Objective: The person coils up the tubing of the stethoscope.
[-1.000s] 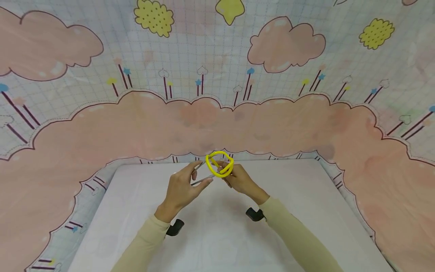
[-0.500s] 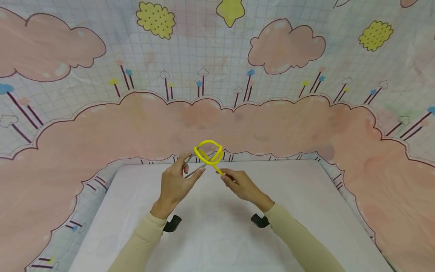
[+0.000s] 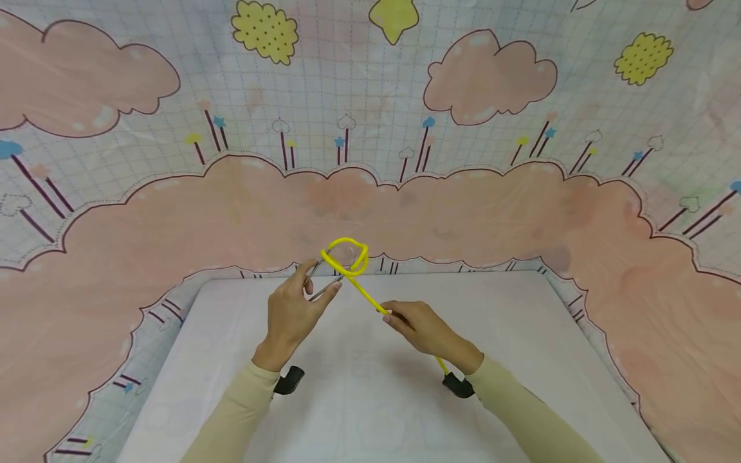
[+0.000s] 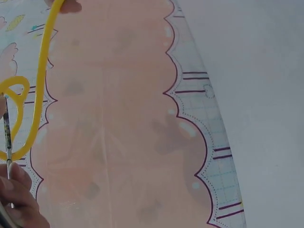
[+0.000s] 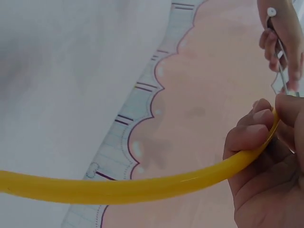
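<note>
A yellow flexible tube (image 3: 366, 294) is looped around the far end of a thin metal tool (image 3: 325, 289) with two slim legs; its exact kind cannot be told. My left hand (image 3: 294, 314) holds the tool between thumb and fingers, above the table's far edge. My right hand (image 3: 427, 326) pinches the tube below and to the right of the loop. Between the hands the tube runs fairly straight, and its tail emerges beneath my right wrist. In the right wrist view, the tube (image 5: 142, 191) passes through the curled fingers. The left wrist view catches the tool (image 4: 7, 128) at its edge.
A white table (image 3: 370, 399) lies under both hands. Behind it hangs a patterned cloth (image 3: 370, 206) with pink clouds. Black wrist-worn devices sit below the left wrist (image 3: 289, 381) and the right wrist (image 3: 458, 386).
My right hand has moved down and to the right, with a longer stretch of tube now between the hands. The loop and my left hand have shifted left, and the loop looks smaller.
</note>
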`<state>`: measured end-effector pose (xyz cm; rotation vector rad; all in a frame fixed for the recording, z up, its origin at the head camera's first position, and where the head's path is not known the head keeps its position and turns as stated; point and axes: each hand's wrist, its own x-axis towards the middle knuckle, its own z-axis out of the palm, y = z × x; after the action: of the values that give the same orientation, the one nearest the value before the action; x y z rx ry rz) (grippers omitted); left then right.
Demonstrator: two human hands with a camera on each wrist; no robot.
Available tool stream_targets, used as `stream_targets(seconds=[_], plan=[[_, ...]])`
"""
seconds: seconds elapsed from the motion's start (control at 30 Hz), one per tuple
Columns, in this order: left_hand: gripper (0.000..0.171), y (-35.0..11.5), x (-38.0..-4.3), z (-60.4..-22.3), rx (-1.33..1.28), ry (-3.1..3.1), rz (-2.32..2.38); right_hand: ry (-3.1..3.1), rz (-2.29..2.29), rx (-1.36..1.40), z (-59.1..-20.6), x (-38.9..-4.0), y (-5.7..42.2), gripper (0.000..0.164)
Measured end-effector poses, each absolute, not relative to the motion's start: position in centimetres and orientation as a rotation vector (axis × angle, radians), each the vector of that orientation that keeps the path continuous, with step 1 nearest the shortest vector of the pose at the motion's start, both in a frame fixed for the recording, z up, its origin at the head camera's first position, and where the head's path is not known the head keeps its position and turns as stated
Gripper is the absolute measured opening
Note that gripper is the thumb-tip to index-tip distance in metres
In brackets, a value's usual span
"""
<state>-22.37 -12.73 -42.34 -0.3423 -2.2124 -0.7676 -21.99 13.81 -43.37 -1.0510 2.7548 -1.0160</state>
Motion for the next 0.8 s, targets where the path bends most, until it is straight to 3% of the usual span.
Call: stream_targets(seconds=[0.3,0.63,0.8], plan=[[0.062,-12.9,-22.3,-42.8,-0.385,-2.241,-0.678,2.846,-0.873,-1.158,-41.7,-21.0,14.6,0.026],[0.071,-12.7,-21.8,-42.6,-0.396,-2.33,-0.675,2.851,-0.693,-1.494,-40.5,-20.3,14.6,0.019],[0.068,-12.6,-21.4,-42.7,-0.423,-2.37,-0.645,2.85,-0.647,-1.576,-39.8,-20.2,14.7,0.018]])
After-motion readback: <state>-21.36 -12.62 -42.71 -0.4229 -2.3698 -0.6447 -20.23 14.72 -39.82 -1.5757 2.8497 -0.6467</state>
